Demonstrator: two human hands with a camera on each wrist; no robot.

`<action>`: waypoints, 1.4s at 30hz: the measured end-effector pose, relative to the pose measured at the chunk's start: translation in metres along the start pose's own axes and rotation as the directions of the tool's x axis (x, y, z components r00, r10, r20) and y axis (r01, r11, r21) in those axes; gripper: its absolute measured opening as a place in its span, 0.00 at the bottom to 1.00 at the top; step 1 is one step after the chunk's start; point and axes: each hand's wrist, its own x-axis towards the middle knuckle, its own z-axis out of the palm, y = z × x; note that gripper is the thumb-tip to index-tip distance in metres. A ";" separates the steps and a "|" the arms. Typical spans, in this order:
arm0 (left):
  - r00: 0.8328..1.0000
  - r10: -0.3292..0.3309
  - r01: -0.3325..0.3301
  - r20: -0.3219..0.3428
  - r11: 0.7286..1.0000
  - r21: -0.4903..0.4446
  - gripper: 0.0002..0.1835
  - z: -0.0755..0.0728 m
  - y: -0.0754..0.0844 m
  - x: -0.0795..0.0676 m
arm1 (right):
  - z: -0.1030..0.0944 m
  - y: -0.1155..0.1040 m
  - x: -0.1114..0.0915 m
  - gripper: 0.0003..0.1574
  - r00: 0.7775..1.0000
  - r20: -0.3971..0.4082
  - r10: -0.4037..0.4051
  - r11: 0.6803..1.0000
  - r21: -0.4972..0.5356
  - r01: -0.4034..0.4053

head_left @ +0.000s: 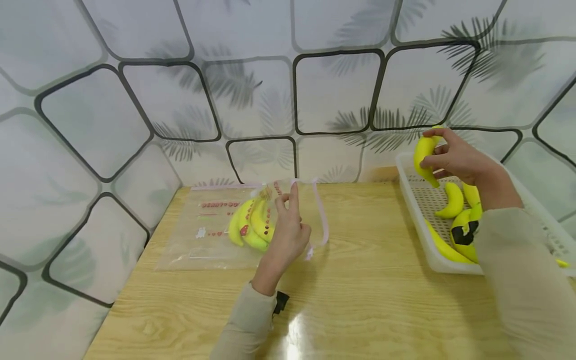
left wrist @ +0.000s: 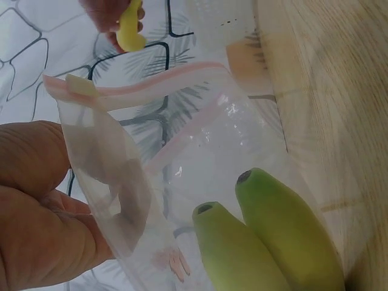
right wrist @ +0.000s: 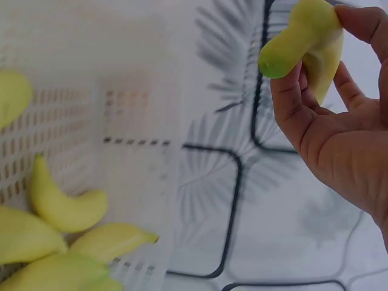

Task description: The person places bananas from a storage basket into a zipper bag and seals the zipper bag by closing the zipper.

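Note:
My left hand pinches one wall of a clear zip bag just below its pink-edged mouth, which gapes apart. Inside the bag, as it lies on the table, are several yellow-green bananas; two of their dark tips show close up in the left wrist view. My right hand holds a single curved banana between thumb and fingers. It is raised over the back left part of a white perforated basket. More bananas lie in that basket, partly hidden by my right forearm.
The basket stands at the right of the light wood table. A patterned wall covering rises behind the table's back edge and along its left side. A small black object shows beside my left wrist.

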 end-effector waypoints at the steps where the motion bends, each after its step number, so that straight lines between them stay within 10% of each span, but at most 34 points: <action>1: 1.000 0.000 0.000 -0.003 1.000 0.003 0.51 0.000 -0.001 0.000 | 0.004 -0.006 -0.001 0.48 1.000 -0.001 -0.011 1.000 0.006 0.011; 16: 1.000 0.013 -0.012 -0.026 1.000 0.019 0.52 -0.001 -0.003 0.002 | 0.089 -0.065 -0.047 0.51 0.965 0.066 -0.255 0.966 0.055 0.252; 29: 0.999 -0.002 0.003 -0.039 1.000 0.025 0.52 -0.007 0.002 0.001 | 0.192 -0.045 -0.066 0.47 0.911 0.164 -0.377 0.924 0.132 0.359; 42: 1.000 -0.011 0.012 -0.026 0.999 0.040 0.51 -0.010 0.002 0.001 | 0.231 -0.037 -0.057 0.49 0.879 0.221 -0.423 0.898 -0.028 0.440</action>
